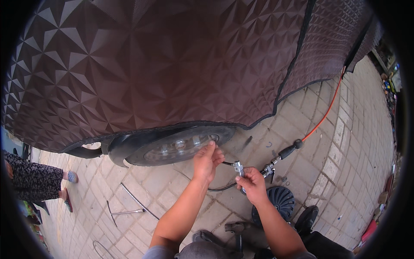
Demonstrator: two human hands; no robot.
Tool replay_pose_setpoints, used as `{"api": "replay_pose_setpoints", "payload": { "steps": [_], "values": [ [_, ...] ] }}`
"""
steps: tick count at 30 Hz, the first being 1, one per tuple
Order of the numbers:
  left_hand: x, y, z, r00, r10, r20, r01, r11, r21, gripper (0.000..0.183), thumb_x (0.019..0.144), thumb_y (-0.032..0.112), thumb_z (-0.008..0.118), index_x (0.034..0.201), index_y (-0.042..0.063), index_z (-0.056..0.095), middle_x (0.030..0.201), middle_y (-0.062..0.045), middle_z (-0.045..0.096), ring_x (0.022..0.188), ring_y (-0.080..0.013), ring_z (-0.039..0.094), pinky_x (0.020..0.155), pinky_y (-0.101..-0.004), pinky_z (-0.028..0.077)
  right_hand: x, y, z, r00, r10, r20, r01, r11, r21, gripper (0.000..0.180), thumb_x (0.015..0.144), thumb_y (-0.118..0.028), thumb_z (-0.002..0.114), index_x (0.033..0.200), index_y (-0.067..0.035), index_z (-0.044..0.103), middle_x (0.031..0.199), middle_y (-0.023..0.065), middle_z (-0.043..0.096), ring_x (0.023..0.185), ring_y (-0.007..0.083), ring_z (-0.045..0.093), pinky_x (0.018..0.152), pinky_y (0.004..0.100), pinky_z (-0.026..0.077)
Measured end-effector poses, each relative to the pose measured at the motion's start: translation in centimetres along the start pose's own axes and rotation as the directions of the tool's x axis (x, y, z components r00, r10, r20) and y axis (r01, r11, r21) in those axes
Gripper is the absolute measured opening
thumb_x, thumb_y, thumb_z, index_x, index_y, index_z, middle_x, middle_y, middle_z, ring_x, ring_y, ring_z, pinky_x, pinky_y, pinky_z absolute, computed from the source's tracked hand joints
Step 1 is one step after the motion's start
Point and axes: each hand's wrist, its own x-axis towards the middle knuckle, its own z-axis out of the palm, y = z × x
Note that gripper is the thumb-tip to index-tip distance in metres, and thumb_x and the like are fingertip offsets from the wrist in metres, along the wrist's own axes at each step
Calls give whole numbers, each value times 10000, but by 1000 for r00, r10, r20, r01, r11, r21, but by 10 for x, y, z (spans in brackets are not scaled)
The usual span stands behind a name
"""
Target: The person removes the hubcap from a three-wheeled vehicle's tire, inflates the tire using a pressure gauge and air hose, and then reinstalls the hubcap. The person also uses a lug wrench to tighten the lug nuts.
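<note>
Before me stands a vehicle wheel with a black tyre and a dusty rim with several metal nuts. My left hand is at the rim's right part, thumb raised and fingers curled. Whether it pinches something small there I cannot tell. Between the fingers and thumb of my right hand is a metal air chuck, apart from the left hand. A thin black hose loops below the hands. Beside the right hand lies an air inflator gun with a black grip, joined to an orange air hose.
A quilted brown cover hangs over the vehicle. On the paving lie a black wheel cover, a hammer, a T-handle socket wrench, a metal bar and small nuts. A person's legs stand at left.
</note>
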Motion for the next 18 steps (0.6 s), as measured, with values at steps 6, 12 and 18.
{"api": "replay_pose_setpoints", "payload": {
  "steps": [6, 12, 18],
  "values": [
    [2, 5, 6, 998, 40, -37, -43, 997, -59, 152, 940, 211, 634, 938, 65, 591, 803, -46, 619, 667, -151, 600, 632, -293, 534, 3, 0, 1, 1000, 24, 12, -24, 1000, 18, 242, 866, -9, 678, 1038, -25, 508, 802, 21, 595, 659, 82, 557, 596, 239, 488],
    [-4, 17, 13, 999, -6, -46, 7, 1000, 16, 146, 925, 219, 656, 852, 104, 604, 749, -11, 621, 651, -132, 605, 610, -298, 542, 1, 3, 8, 1000, 7, 4, -7, 1000, 8, 230, 868, -16, 679, 1025, -19, 509, 794, 20, 589, 643, 82, 551, 592, 237, 482],
    [3, 10, 2, 999, 20, 25, -22, 999, 44, 208, 894, 252, 704, 914, 68, 609, 781, -38, 626, 646, -130, 599, 619, -288, 537, 1, 4, 13, 1000, 9, -1, -9, 1000, 13, 216, 859, -5, 675, 1014, -25, 526, 782, 24, 597, 640, 100, 560, 596, 250, 488]
  ]
}}
